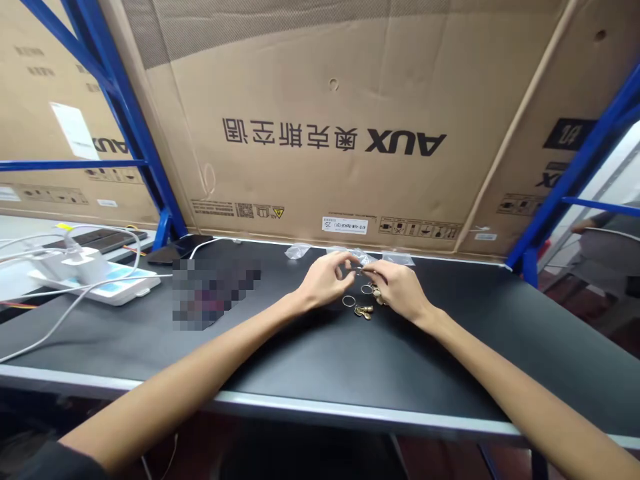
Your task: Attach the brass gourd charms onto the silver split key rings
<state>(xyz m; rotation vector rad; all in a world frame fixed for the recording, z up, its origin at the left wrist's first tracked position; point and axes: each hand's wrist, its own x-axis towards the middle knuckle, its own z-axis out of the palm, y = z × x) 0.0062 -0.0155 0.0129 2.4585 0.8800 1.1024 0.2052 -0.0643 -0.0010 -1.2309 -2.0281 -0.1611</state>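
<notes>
My left hand [325, 280] and my right hand [403, 290] meet over the middle of the black table. Between their fingertips is a small metal key ring [359, 270], partly hidden; thumb and forefinger of each hand are closed at it. Just below lies a second key ring [349, 301] beside brass-coloured charms [365, 311]. Another key ring [367, 289] and a pale gold charm [378, 295] show at the edge of my right hand, partly covered by it.
Small clear plastic bags [298, 251] lie along the table's back edge. A white power strip [117, 283] with plugs and cables is on the left, near a dark phone-like slab [179, 249]. Large cardboard boxes [320, 180] and blue metal posts [135, 127] stand behind.
</notes>
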